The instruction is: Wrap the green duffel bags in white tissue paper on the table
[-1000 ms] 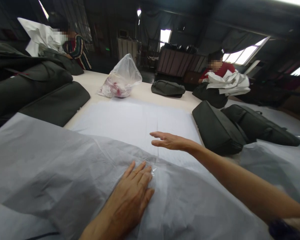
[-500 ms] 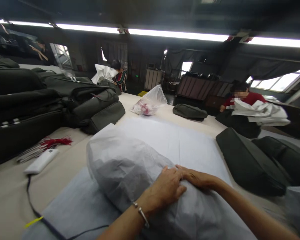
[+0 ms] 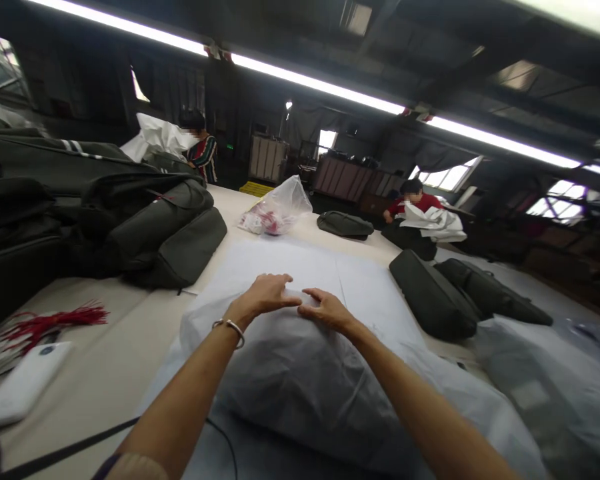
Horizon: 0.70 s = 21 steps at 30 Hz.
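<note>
A large translucent whitish plastic bag lies in front of me, bulging over something dark inside that I cannot make out. My left hand, with a silver bracelet at the wrist, rests at the bag's far upper edge. Its fingers point right, with the thumb held apart from them. Facing it, my right hand touches the same edge, thumb and fingers also spread. The thumbs almost meet. Beneath and beyond the bag, white sheets cover part of the table.
Dark bags are piled at left; more dark bags lie at right beside a plastic-wrapped one. A white phone-like device sits near red-corded tags. Farther off are a clear bag and two people working.
My hands have moved from overlapping on the bag's middle to side by side at its far edge. The bag has shifted and the camera view has turned right and tilted.
</note>
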### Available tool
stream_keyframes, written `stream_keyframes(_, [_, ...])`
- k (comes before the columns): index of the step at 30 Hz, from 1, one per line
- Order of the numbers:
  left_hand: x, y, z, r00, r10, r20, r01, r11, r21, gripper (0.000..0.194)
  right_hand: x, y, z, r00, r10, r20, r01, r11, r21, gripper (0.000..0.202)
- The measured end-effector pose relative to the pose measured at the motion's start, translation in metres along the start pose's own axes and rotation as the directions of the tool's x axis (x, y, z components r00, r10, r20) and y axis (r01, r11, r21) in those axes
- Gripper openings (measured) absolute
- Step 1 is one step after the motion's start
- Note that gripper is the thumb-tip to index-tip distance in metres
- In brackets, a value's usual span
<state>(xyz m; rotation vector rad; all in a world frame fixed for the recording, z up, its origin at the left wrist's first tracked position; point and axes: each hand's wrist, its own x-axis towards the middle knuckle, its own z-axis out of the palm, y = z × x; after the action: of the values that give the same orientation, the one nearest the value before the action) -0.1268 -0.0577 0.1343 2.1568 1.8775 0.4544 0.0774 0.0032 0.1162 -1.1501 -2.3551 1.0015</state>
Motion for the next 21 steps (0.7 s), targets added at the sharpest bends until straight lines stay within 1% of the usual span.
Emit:
stream_keyframes(2, [-0.003, -0.018, -0.004, 0.998, 0.04, 0.046, -0.039, 0.999, -0.029, 0.05, 0.003, -0.005, 0.014, 0.998, 0.011, -0.069, -0.01, 1.0, 0.008, 0.041])
stream_keyframes(4, [-0.008, -0.027, -0.004, 0.995, 0.082, 0.057, -0.079, 0.995, -0.057, 0.035, 0.002, -0.007, 0.021, 0.996, 0.035, -0.087, -0.028, 0.996, 0.08, 0.029])
stream_keyframes(7, [-0.014, -0.03, -0.001, 0.988, 0.154, 0.009, -0.152, 0.984, -0.093, 0.02, -0.001, -0.008, 0.023, 0.989, 0.034, -0.146, -0.015, 0.991, 0.131, 0.028])
stream_keyframes(10, [-0.01, -0.03, 0.002, 0.978, 0.202, -0.042, -0.206, 0.973, -0.108, 0.02, 0.002, -0.005, 0.024, 0.972, 0.013, -0.235, 0.012, 0.994, 0.104, 0.033])
stream_keyframes(13, [0.003, -0.035, 0.009, 0.983, 0.181, -0.017, -0.182, 0.98, -0.086, 0.023, 0.01, 0.003, 0.029, 0.96, 0.025, -0.279, -0.01, 0.998, 0.057, 0.036])
stream_keyframes(17, [0.02, -0.053, 0.019, 0.994, 0.109, 0.01, -0.108, 0.994, -0.021, 0.019, 0.018, 0.016, 0.039, 0.945, 0.077, -0.318, -0.07, 0.997, 0.036, 0.034])
stream_keyframes(19, [0.024, -0.061, 0.018, 0.997, 0.073, -0.007, -0.073, 0.997, 0.02, 0.017, 0.02, 0.021, 0.044, 0.941, 0.096, -0.324, -0.084, 0.995, 0.052, 0.032])
stream_keyframes(20, [0.024, -0.062, 0.017, 0.998, 0.052, -0.028, -0.051, 0.998, 0.044, 0.016, 0.02, 0.022, 0.045, 0.941, 0.103, -0.323, -0.089, 0.994, 0.057, 0.032])
stream_keyframes(21, [0.022, -0.06, 0.015, 0.997, 0.034, -0.074, -0.029, 0.997, 0.071, 0.015, 0.02, 0.024, 0.047, 0.941, 0.108, -0.321, -0.094, 0.994, 0.059, 0.031])
